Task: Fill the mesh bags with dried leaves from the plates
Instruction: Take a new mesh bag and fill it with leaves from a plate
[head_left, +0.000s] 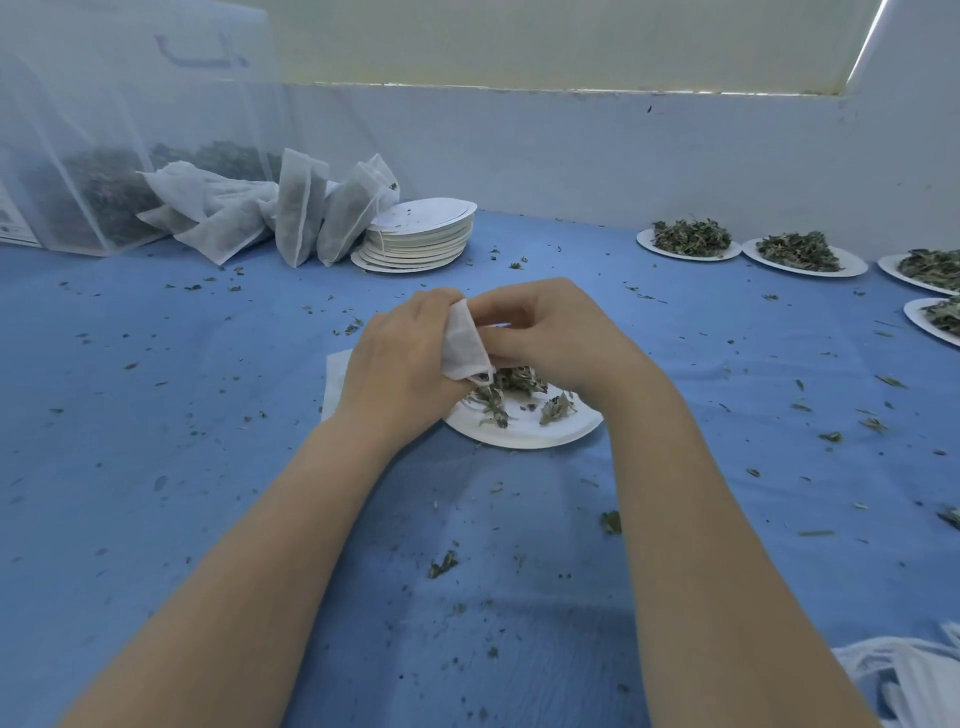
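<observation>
A small white mesh bag (464, 343) hangs mouth-down over a white paper plate (524, 434) in the middle of the blue table. My left hand (402, 358) grips the bag from the left. My right hand (545, 332) pinches its upper right edge, fingers curled. Dried green leaves (511, 395) lie on the plate right under the bag's lower corner. Most of the bag is hidden between my two hands. A flat white bag (335, 379) peeks out beneath my left wrist.
Filled mesh bags (298, 213) lean at the back left beside a stack of used paper plates (421, 239). Plates heaped with leaves (688, 239) line the back right. Large mesh sacks (78, 171) stand far left. Leaf crumbs litter the cloth; white bags (904, 675) lie bottom right.
</observation>
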